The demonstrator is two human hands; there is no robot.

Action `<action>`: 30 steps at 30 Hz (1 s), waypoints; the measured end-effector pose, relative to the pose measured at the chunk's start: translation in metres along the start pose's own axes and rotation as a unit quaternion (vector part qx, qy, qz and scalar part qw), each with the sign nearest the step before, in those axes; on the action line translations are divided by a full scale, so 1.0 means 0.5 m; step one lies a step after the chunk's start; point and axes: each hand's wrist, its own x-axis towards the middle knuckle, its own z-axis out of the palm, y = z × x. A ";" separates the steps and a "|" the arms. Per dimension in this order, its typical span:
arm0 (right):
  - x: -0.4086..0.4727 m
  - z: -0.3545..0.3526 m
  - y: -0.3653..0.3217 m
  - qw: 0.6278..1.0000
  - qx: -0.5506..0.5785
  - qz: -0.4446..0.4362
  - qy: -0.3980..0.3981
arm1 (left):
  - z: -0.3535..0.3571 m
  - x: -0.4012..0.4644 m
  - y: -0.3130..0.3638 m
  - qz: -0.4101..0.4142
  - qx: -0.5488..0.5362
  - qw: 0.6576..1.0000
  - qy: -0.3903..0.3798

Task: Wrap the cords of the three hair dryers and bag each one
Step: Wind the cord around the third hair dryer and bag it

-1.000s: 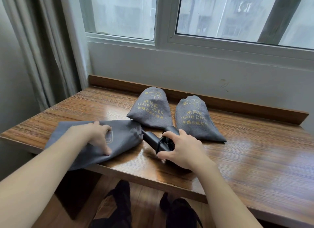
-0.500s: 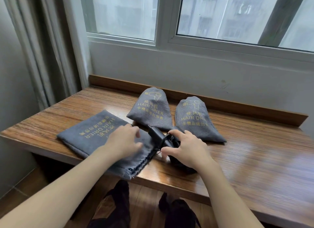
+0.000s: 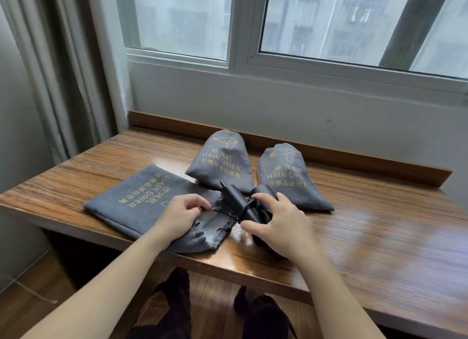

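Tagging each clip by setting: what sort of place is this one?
Probably a hotel or guest room. Grey drawstring bags printed HAIR DRIER, as for guests, lie on a wooden desk under a window that faces high-rise blocks, with a curtain beside it.

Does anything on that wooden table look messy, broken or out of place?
Nothing stands out. Two filled bags sit by the wall; the left hand holds the flat bag open while the right hand grips the black hair dryer.
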 end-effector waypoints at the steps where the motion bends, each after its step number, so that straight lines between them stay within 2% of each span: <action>1: -0.004 0.004 -0.003 1.000 -0.010 -0.008 0.002 | 0.003 -0.002 0.000 -0.003 -0.031 0.999 0.016; 5: -0.015 0.022 -0.013 0.998 -0.048 -0.031 0.015 | 0.015 -0.008 0.009 -0.010 -0.129 0.990 0.055; 7: -0.019 0.025 -0.012 0.997 -0.058 -0.037 0.027 | 0.015 -0.009 0.021 0.005 -0.172 0.979 0.111; 9: -0.025 0.028 -0.011 0.996 -0.064 -0.046 0.035 | 0.008 -0.010 0.040 0.031 -0.163 0.970 0.179; 11: -0.032 0.030 -0.014 0.994 -0.078 -0.059 0.040 | -0.003 -0.009 0.060 0.070 -0.098 0.969 0.217; 13: -0.039 0.032 -0.019 0.992 -0.097 -0.074 0.042 | -0.015 -0.003 0.075 0.109 0.010 0.971 0.210; 15: -0.043 0.035 -0.026 0.989 -0.114 -0.086 0.041 | -0.026 0.006 0.080 0.119 0.140 0.972 0.147; 17: -0.046 0.039 -0.032 0.986 -0.133 -0.094 0.035 | -0.037 0.015 0.078 0.099 0.259 0.960 0.046; 19: -0.048 0.042 -0.034 0.984 -0.148 -0.101 0.024 | -0.046 0.012 0.075 0.087 0.385 0.918 -0.022; 21: -0.048 0.043 -0.035 0.982 -0.157 -0.104 0.017 | -0.052 0.006 0.071 0.122 0.495 0.860 -0.030; 24: -0.048 0.046 -0.035 0.980 -0.166 -0.104 0.019 | -0.050 0.012 0.067 0.185 0.589 0.785 -0.045; 26: -0.050 0.050 -0.038 0.978 -0.175 -0.107 0.024 | -0.042 0.024 0.077 0.188 0.643 0.740 -0.063; 30: -0.048 0.054 -0.033 0.981 -0.162 -0.104 0.036 | -0.029 0.055 0.092 0.202 0.681 0.696 -0.102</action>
